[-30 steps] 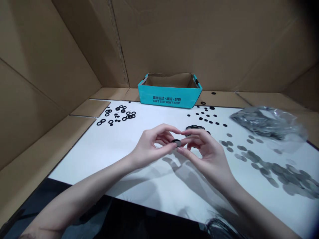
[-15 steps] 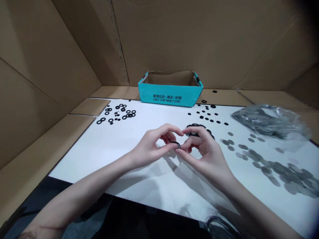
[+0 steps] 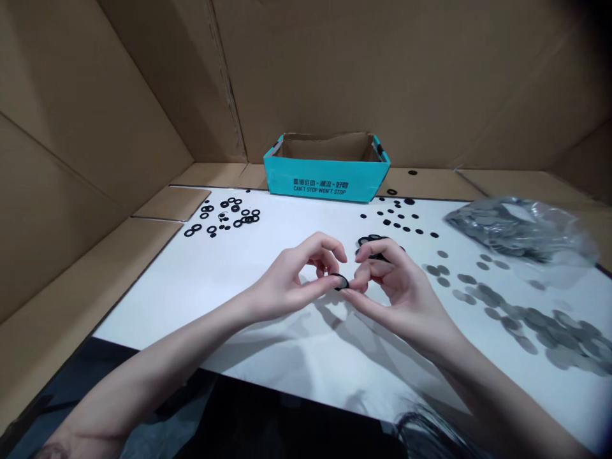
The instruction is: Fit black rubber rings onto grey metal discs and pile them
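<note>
Above the middle of the white table, a small black ring with a grey disc inside it (image 3: 341, 281) is held tilted between both hands. My left hand (image 3: 306, 274) pinches its left side between thumb and fingers. At its right edge, the thumb and a finger of my right hand (image 3: 392, 287) close on the rim, while the other fingers curl above. Just behind my right hand lies a cluster of black rings with grey discs (image 3: 370, 240), partly hidden by the fingers.
Black rings (image 3: 235, 208) lie scattered at the back left, small black discs (image 3: 400, 224) at the back right. Grey discs (image 3: 540, 325) spread over the right side, near a clear plastic bag of discs (image 3: 516, 226). A turquoise box (image 3: 327, 182) stands at the back; cardboard walls (image 3: 406, 83) surround the table.
The ring has turned so that more of its grey face shows. My right hand's raised index finger has drawn slightly away from the left hand's fingertips.
</note>
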`<action>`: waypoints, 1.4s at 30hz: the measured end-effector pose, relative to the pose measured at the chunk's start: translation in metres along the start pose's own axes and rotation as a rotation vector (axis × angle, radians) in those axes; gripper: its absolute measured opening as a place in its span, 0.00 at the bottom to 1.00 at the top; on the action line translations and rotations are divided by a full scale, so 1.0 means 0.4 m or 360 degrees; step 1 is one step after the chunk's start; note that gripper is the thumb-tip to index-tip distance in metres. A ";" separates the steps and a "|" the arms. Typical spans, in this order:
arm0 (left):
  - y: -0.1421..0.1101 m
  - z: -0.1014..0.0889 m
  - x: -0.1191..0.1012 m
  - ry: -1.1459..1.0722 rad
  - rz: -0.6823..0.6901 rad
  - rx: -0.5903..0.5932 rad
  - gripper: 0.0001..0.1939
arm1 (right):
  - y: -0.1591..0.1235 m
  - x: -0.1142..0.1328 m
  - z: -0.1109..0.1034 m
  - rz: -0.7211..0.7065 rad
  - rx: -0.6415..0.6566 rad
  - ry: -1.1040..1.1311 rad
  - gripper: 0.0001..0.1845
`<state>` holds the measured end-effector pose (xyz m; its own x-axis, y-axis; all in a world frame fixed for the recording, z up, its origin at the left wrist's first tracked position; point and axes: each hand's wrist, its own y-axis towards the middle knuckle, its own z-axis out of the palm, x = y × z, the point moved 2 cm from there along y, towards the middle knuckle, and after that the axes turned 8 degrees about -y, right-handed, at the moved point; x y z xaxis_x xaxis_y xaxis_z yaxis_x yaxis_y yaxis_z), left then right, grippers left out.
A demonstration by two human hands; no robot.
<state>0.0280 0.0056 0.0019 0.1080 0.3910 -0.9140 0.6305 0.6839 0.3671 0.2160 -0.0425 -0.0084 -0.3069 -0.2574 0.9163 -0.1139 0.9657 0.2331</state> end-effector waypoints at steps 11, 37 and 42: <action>-0.008 -0.003 -0.001 0.0115 -0.0091 0.0284 0.09 | 0.004 0.000 0.003 -0.0037 0.0059 -0.0149 0.18; -0.010 0.007 -0.008 -0.0184 -0.0143 0.0178 0.09 | -0.004 -0.004 0.006 0.0036 0.0146 0.0170 0.18; -0.010 0.006 -0.005 0.0091 -0.0109 0.0275 0.09 | -0.005 -0.015 0.009 -0.0040 0.0109 -0.0038 0.18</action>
<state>0.0272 0.0007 0.0019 0.0194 0.3850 -0.9227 0.7582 0.5960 0.2647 0.2146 -0.0432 -0.0156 -0.3255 -0.2828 0.9023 -0.1860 0.9547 0.2322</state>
